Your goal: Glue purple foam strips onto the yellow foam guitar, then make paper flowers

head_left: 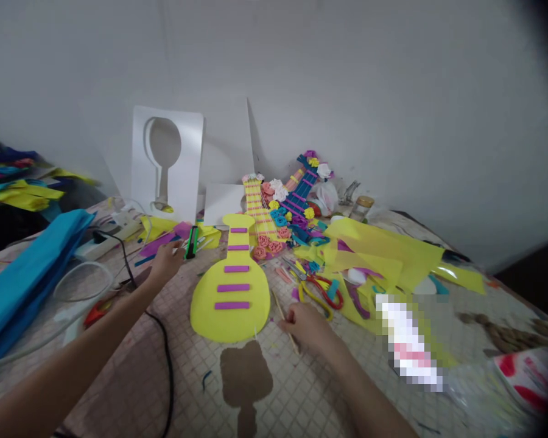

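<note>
A flat yellow guitar-shaped cutout lies in front of me with several purple strips across its neck and body. My left hand is beyond its left side, fingers bent and slightly apart, beside a green and black utility knife. Whether the fingertips touch the knife is hard to make out. On the right of the cutout, my right hand is closed, its fingers pinching a thin wooden stick low over the table. Two decorated guitar shapes, one yellow and one dark blue, stand behind.
A white board with a guitar-shaped hole leans on the wall. Blue paper, a power strip and a black cable lie left. Scissors, yellow sheets and a clear jar are right.
</note>
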Demonstrator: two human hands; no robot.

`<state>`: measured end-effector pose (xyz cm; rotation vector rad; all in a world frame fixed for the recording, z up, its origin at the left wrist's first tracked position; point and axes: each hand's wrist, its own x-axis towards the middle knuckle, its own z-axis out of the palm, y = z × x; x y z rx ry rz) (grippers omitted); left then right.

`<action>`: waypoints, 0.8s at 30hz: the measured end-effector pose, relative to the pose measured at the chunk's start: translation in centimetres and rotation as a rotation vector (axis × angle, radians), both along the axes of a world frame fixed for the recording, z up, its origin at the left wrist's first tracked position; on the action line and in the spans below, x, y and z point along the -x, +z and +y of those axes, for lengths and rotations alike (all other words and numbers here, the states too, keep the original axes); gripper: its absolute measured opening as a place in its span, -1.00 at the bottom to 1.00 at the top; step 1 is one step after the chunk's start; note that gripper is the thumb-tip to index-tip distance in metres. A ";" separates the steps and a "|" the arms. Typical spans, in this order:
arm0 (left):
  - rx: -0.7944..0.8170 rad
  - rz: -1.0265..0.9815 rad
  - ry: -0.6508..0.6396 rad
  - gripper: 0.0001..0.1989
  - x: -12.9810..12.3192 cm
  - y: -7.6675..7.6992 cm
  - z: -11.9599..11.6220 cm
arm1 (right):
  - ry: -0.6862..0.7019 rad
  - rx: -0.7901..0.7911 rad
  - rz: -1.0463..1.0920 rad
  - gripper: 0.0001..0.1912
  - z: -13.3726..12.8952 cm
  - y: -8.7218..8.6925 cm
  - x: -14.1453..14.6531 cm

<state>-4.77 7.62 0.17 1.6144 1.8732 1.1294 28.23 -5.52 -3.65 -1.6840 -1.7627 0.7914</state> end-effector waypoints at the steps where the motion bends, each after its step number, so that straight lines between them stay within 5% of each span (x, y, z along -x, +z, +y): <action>1: 0.004 -0.025 -0.019 -0.87 -0.4 0.1 -0.4 | 0.000 -0.004 -0.025 -0.79 -0.1 0.0 0.2; 6: 0.119 -0.163 -0.242 -0.77 -5.7 0.4 -6.1 | 0.014 -0.075 -0.003 -0.78 -0.1 1.9 1.0; 9: 0.248 -0.243 -0.585 -0.74 -10.5 0.5 -10.7 | 0.180 -0.008 0.247 -0.72 -0.8 2.7 2.1; 12: 0.152 -0.264 -0.809 -0.73 -14.3 0.7 -13.3 | 0.317 0.077 0.553 -0.70 -1.8 2.8 3.0; 15: 0.002 -0.269 -0.773 -0.68 -15.7 0.9 -13.3 | 0.294 0.042 0.586 -0.69 -2.2 2.7 3.5; 18: 0.019 -0.268 -0.670 -0.65 -14.6 1.2 -11.7 | 0.319 0.052 0.497 -0.65 -2.2 2.8 3.6; 21: 0.060 -0.067 -0.377 -0.60 -11.3 1.6 -8.7 | 0.259 0.002 0.328 -0.63 -1.5 2.8 3.0; 24: 0.048 0.031 -0.222 -0.67 -6.7 1.8 -4.6 | 0.047 -0.146 -0.025 -0.69 0.0 2.5 0.9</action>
